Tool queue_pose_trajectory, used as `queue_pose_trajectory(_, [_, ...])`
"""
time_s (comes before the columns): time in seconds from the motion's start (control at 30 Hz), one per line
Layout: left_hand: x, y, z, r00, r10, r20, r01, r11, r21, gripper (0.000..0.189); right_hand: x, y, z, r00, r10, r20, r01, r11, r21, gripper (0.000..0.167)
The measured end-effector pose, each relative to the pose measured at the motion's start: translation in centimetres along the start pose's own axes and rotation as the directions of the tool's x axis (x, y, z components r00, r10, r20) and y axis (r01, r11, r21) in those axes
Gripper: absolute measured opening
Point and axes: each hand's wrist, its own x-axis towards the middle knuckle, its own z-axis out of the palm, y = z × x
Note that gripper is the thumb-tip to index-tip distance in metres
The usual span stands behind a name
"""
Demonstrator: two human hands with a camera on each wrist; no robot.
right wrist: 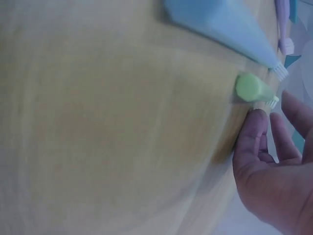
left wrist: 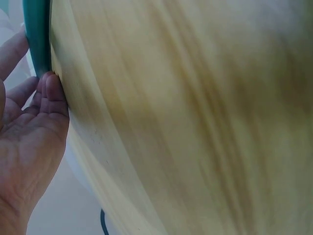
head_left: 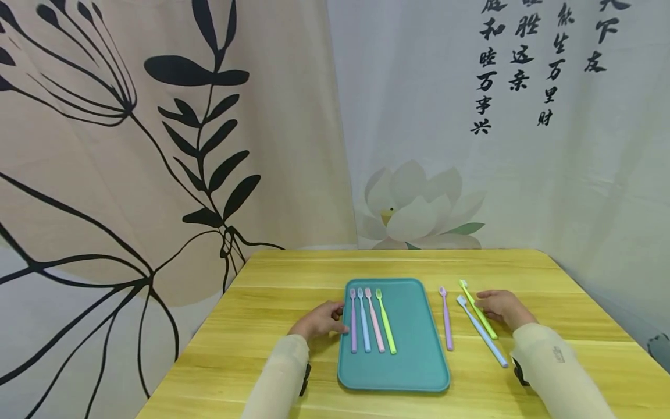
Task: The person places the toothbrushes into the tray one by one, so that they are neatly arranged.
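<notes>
A teal tray [head_left: 413, 326] lies on the table with purple [head_left: 353, 320], blue [head_left: 363, 320], pink [head_left: 374, 320] and green [head_left: 386, 321] toothbrushes side by side in its left half. My left hand [head_left: 323, 319] touches the tray's left rim with relaxed fingers; the left wrist view shows its fingertips against the tray's outer wall [left wrist: 36, 34]. To the right of the tray, my right hand [head_left: 503, 307] hovers low beside another green toothbrush [head_left: 478, 309], fingers bent and apart. In the right wrist view nothing lies between those fingers and thumb.
Another blue toothbrush [head_left: 483, 331] slants just left of the green one, close to my right forearm. Another purple toothbrush [head_left: 446, 320] lies between it and the tray. Beyond the wooden table [head_left: 293, 279] hangs a printed curtain [head_left: 293, 145].
</notes>
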Motion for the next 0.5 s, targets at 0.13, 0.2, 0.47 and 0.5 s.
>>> queue_pose_trajectory(0.13, [0.0,-0.01,0.0,1.0,0.004,-0.001,-0.004,1.0,0.003,0.066,-0.16,0.04,0.23,1.0,-0.016,-0.002,0.016,0.999,-0.04,0.054])
queue_pose_trajectory(0.2, [-0.02,0.0,-0.02,1.0,0.004,-0.004,-0.004,1.0,0.007,0.066,-0.17,0.07,0.39,1.0,-0.023,-0.012,0.023,0.999,-0.043,0.054])
queue_pose_trajectory(0.47, [-0.28,0.13,-0.02,1.0,0.005,-0.004,-0.005,1.0,0.003,0.067,0.01,0.58,0.75,0.998,-0.046,-0.041,0.043,0.997,-0.07,0.049])
queue_pose_trajectory(0.5, [-0.32,0.16,0.01,1.0,0.003,-0.005,-0.003,1.0,0.005,0.067,0.01,0.6,0.79,0.998,-0.047,-0.045,0.044,0.997,-0.069,0.048])
